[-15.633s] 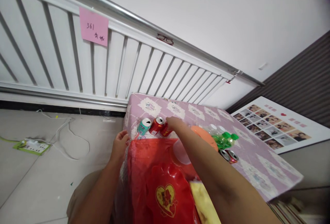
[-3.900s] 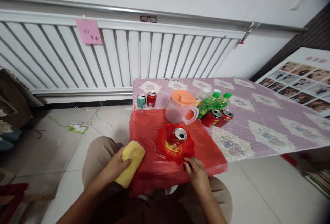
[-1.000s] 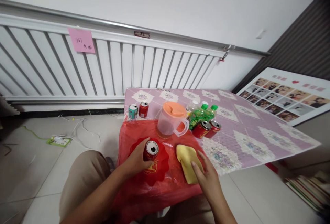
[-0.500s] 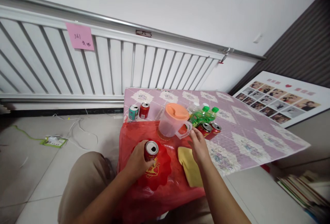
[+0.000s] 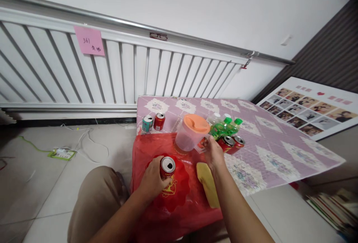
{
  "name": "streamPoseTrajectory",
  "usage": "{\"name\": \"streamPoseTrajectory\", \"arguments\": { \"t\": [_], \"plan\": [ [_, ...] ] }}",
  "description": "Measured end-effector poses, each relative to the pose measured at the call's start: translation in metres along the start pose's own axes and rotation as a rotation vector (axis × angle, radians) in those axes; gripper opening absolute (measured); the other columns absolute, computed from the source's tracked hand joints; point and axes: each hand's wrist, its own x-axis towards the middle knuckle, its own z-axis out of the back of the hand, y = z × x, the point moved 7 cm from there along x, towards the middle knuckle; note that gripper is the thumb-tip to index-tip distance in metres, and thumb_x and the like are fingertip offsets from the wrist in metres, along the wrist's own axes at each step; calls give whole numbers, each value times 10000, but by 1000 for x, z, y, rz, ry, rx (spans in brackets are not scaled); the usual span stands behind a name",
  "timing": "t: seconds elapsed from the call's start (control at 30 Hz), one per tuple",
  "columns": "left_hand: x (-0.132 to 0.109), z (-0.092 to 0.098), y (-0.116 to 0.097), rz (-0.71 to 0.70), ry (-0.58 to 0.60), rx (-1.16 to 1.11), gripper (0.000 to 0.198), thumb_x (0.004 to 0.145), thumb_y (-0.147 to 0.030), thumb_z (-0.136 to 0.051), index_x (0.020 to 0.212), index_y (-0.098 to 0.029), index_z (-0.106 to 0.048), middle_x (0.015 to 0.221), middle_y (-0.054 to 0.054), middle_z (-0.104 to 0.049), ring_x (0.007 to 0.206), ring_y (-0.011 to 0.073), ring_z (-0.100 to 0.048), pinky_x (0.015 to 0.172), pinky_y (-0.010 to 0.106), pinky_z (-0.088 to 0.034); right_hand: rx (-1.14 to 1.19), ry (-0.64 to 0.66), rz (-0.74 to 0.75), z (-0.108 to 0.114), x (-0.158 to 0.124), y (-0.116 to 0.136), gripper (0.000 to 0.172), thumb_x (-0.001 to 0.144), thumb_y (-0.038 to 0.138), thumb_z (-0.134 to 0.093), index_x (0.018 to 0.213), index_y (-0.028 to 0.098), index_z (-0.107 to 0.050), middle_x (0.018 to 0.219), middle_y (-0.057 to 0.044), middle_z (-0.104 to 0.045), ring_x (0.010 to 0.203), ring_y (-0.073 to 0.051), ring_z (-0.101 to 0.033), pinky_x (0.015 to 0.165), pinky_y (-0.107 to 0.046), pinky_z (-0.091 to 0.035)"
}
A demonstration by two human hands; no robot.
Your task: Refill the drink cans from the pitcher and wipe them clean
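My left hand [image 5: 153,176] is wrapped round an opened red can [image 5: 167,165], which stands upright over a red scalloped plate [image 5: 181,194] with a yellow print. My right hand [image 5: 214,154] has its fingers round the handle of a clear plastic pitcher [image 5: 186,139] with an orange lid [image 5: 196,123]. The pitcher's base is on the red plastic sheet [image 5: 142,148], and a little liquid shows at its bottom. A folded yellow cloth [image 5: 208,185] lies beneath my right wrist, partly covered by the forearm.
A teal can [image 5: 147,123] and a red can [image 5: 159,122] stand at the table's back left. Right of the pitcher are several green-capped bottles [image 5: 228,127] and two red cans [image 5: 238,144]. A power strip [image 5: 62,154] with cables lies on the floor at left.
My right hand has moved from the edge of the pitcher's handle to a grip round it. My left hand still holds the can. The whole view has shifted slightly.
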Motion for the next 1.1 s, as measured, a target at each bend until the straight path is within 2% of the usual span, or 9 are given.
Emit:
{"name": "streamPoseTrajectory", "arguments": {
  "t": [0.17,0.33,0.53,0.73,0.9,1.03,1.1],
  "plan": [
    [0,0,0,18,1,19,688,667,-147,-761,1287,-224,-473,1241,88,-602,1175,284,-583,1032,494,-467,58,-40,-25,-4,9,2,441,585,538,-861,683,208,-585,512,91,-558,459,-74,-515,473,-203,-478],
    [0,0,1,20,0,35,708,656,-141,-771,1288,-202,-459,1285,106,-594,1219,299,-563,1059,510,-450,63,-42,-47,-10,18,7,475,592,571,-840,647,218,-527,484,101,-511,435,-78,-506,434,-207,-437],
    [0,-1,2,23,1,61,724,652,-141,-774,1300,-190,-454,1308,119,-587,1237,301,-557,1075,514,-442,15,8,3,-15,15,19,484,553,574,-858,594,212,-541,478,91,-511,457,-84,-509,480,-229,-436],
    [-1,0,0,9,10,39,686,668,-142,-764,1283,-200,-465,1257,99,-598,1185,274,-580,1047,476,-467,-74,25,80,4,3,58,467,545,588,-867,565,213,-590,508,51,-575,509,-111,-520,537,-266,-443],
    [-1,2,-1,24,-3,53,690,661,-168,-776,1280,-207,-474,1259,102,-600,1190,289,-581,1040,496,-468,-284,71,104,22,-20,97,440,650,601,-800,528,229,-600,513,9,-572,537,-150,-527,568,-310,-450],
    [0,3,-2,19,8,65,689,671,-176,-773,1289,-195,-468,1270,116,-603,1197,292,-581,1039,495,-471,-429,70,72,38,-43,116,464,566,640,-822,562,219,-627,565,-3,-585,566,-153,-520,547,-295,-437],
    [0,4,-3,16,9,66,703,668,-170,-776,1296,-187,-461,1279,122,-600,1206,292,-576,1044,491,-469,-519,93,64,43,-53,123,474,570,655,-808,548,224,-611,559,0,-564,546,-152,-497,512,-287,-417]
  ]
}}
